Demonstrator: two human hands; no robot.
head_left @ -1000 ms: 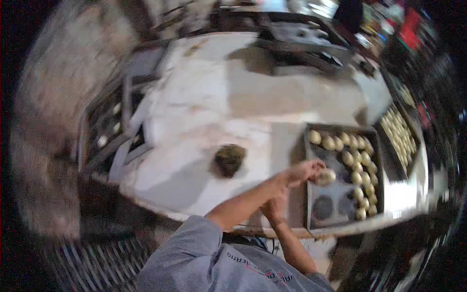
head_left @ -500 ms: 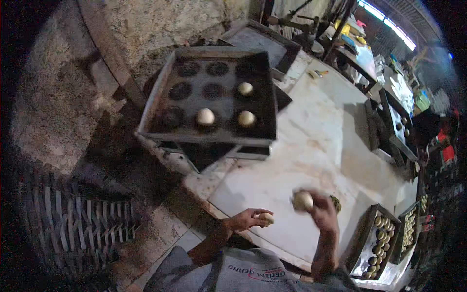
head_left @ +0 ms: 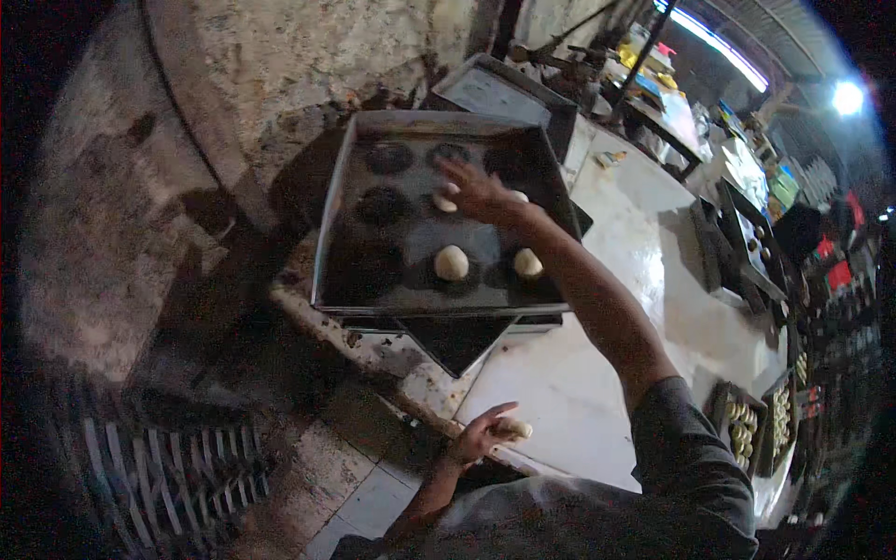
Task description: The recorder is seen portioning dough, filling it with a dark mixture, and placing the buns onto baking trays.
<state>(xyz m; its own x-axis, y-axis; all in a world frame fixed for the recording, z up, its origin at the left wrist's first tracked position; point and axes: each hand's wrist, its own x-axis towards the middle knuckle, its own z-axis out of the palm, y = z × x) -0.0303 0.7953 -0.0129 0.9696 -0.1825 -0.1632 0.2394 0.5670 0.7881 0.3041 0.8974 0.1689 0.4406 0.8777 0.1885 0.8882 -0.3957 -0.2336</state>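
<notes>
Inside the dark square baking tray (head_left: pixel 364 303), my right hand (head_left: pixel 481 194) is closed on a pale round dough ball (head_left: pixel 445 202), low over the tray floor. Its fingers are slightly blurred and partly cover the ball. Two more dough balls, one nearer (head_left: pixel 452 263) and one by my forearm (head_left: pixel 528 264), sit in the tray. Another ball (head_left: pixel 518 196) shows only partly behind my right wrist. My left hand (head_left: pixel 478 439) is by the table's near edge, its fingers curled round a lump of dough (head_left: pixel 511 428).
Round dark marks dot the tray floor. Beneath it lies another dark tray (head_left: pixel 453 341) on the pale work table (head_left: pixel 551 373). A second tray (head_left: pixel 495 93) stands behind. Trays of dough pieces (head_left: pixel 744 434) are at the right, and a rough wall (head_left: pixel 289 65) rises at the back.
My right hand has moved from above the table, far and left into the baking tray, carrying the dough ball. My left hand stays near the table edge with its dough.
</notes>
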